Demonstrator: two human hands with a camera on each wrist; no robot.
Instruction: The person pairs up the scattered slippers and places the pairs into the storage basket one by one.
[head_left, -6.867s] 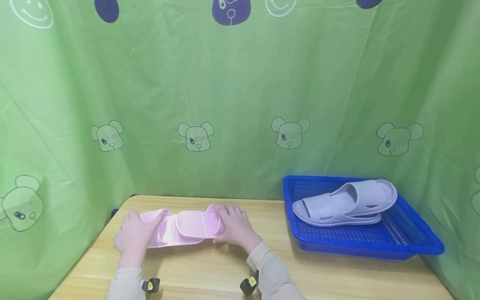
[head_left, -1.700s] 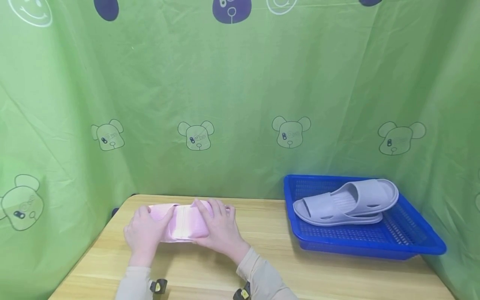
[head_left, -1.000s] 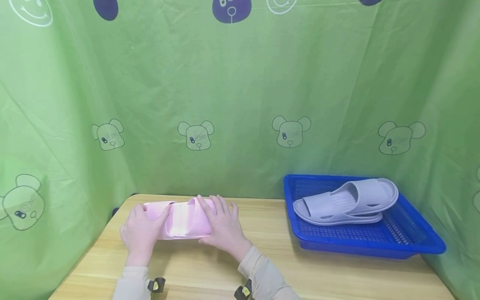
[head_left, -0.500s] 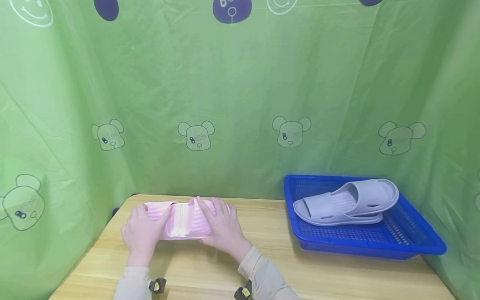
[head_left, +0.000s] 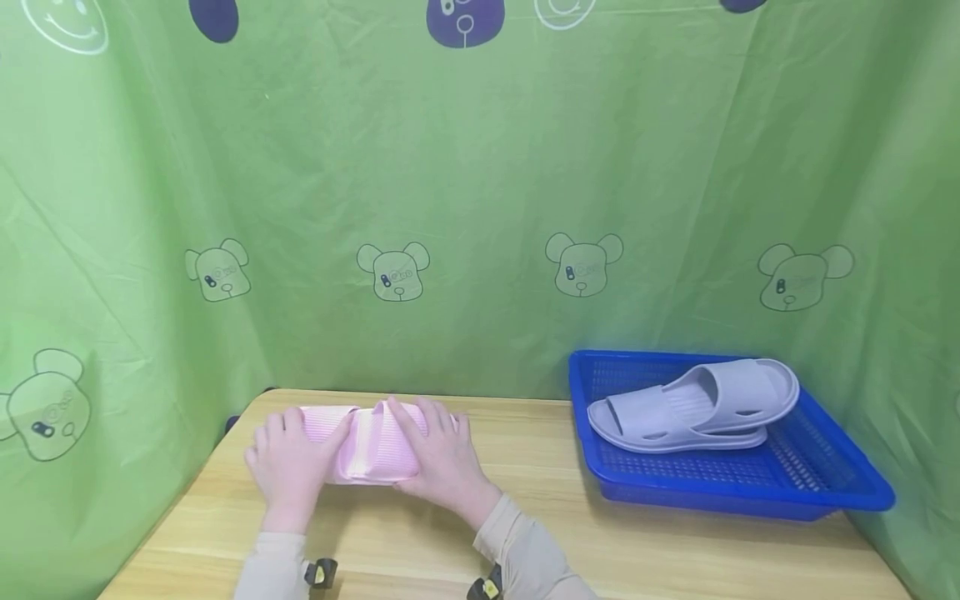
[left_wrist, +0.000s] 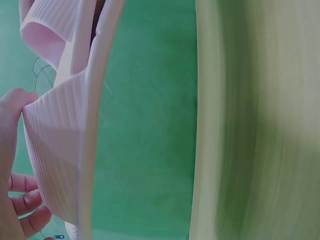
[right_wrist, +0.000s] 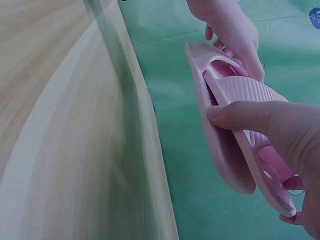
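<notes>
Two pink slippers with ribbed straps are held overlapped, one partly fitted into the other, above the near-left part of the table. My left hand grips the left slipper, thumb at the edge of its strap in the left wrist view. On the other end, my right hand holds the pair, its thumb across the sole edges in the right wrist view and its fingers round the far side. A narrow gap shows between the soles there. The right palm hides part of the right slipper.
To the right, a blue plastic basket holds two grey slippers, one lying partly on the other. The wooden table ends against a green curtain printed with bear faces.
Compared with several seconds ago, the pink slippers overlap more and my hands are closer together. Over the last second, the pair and both hands have shifted only slightly, a little lower in view.
</notes>
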